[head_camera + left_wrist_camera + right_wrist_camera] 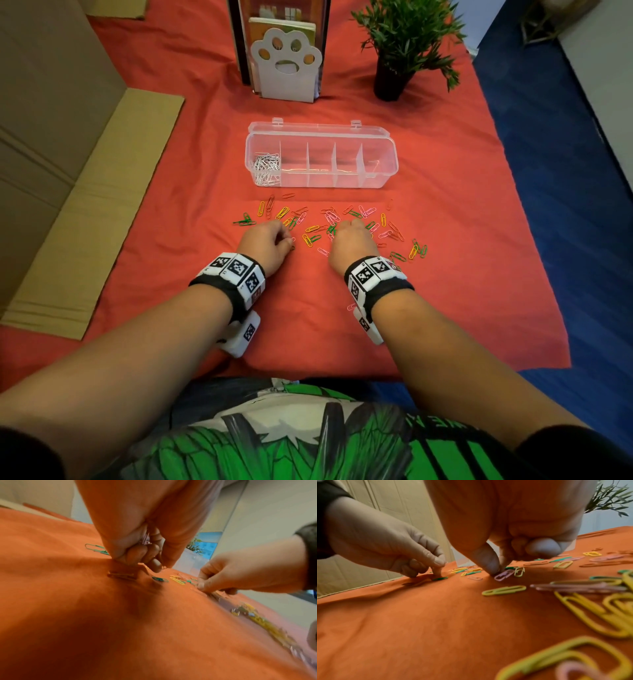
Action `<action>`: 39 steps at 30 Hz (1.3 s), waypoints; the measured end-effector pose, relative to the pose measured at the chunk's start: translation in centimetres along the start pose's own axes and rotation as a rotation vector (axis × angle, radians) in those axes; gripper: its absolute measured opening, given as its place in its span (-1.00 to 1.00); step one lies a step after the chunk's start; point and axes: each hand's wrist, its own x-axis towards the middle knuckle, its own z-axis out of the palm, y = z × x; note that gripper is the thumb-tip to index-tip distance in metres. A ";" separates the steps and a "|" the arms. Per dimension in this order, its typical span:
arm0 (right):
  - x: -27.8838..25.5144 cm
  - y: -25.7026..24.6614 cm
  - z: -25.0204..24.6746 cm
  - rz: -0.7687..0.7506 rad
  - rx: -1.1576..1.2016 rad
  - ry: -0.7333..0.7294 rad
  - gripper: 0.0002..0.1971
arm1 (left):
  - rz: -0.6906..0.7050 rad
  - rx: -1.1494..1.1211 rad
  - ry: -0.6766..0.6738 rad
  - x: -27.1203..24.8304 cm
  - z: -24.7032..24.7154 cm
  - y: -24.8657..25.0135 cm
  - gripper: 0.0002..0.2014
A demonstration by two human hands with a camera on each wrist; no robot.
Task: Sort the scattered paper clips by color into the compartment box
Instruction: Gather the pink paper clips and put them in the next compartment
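Observation:
Green, yellow, pink and orange paper clips lie scattered on the red cloth in front of the clear compartment box. Its leftmost compartment holds white clips; the other compartments look empty. My left hand is curled, fingertips down on the cloth beside a green clip. Pale pink clips show tucked between its curled fingers and palm. My right hand pinches the end of a pink clip lying on the cloth, thumb against forefinger.
A paw-shaped white book holder and a potted plant stand behind the box. Flattened cardboard lies along the left. The cloth's right edge meets blue floor. More clips lie right of my right wrist.

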 end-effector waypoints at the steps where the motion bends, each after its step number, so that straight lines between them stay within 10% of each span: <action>1: 0.0 0.0 0.0 -0.028 -0.015 -0.018 -0.63 | -0.034 -0.062 -0.004 0.0 -0.1 0.0 -0.93; 6: -0.6 0.6 0.1 -0.078 0.081 -0.153 -0.78 | -0.350 -0.606 -0.186 -0.1 -0.5 0.9 -0.76; 12: -1.2 1.9 -1.9 0.137 1.013 -0.146 -0.69 | -0.628 -1.153 -0.317 -0.6 -1.5 2.6 -0.75; 15: -1.7 2.2 -3.1 0.201 1.348 -0.234 -0.64 | -0.527 -0.908 -0.288 -0.2 -0.3 3.3 -0.80; 20: -2.2 2.8 -3.4 0.403 1.642 -0.296 -0.83 | 0.079 0.022 -0.257 -0.1 1.4 3.5 -0.77; 23: -1.9 2.9 -2.8 0.385 1.355 -0.223 -0.86 | 0.257 0.308 -0.239 -0.4 1.7 3.7 -0.70; 27: -1.9 3.1 -2.2 0.150 0.334 -0.101 -0.86 | 0.261 0.436 -0.239 -0.7 2.3 3.2 -0.77; 33: -2.3 1.8 -0.7 -0.046 0.005 0.014 -0.68 | 0.192 0.354 -0.275 -1.2 2.4 2.8 -0.72; 36: -2.4 1.4 -0.6 -0.088 -0.060 0.013 -0.65 | -0.039 0.004 -0.307 -1.3 1.7 3.3 -0.78; 39: -2.6 1.2 -0.7 -0.148 -0.064 -0.052 -0.64 | -0.422 -0.802 -0.407 -2.0 0.6 4.0 -0.75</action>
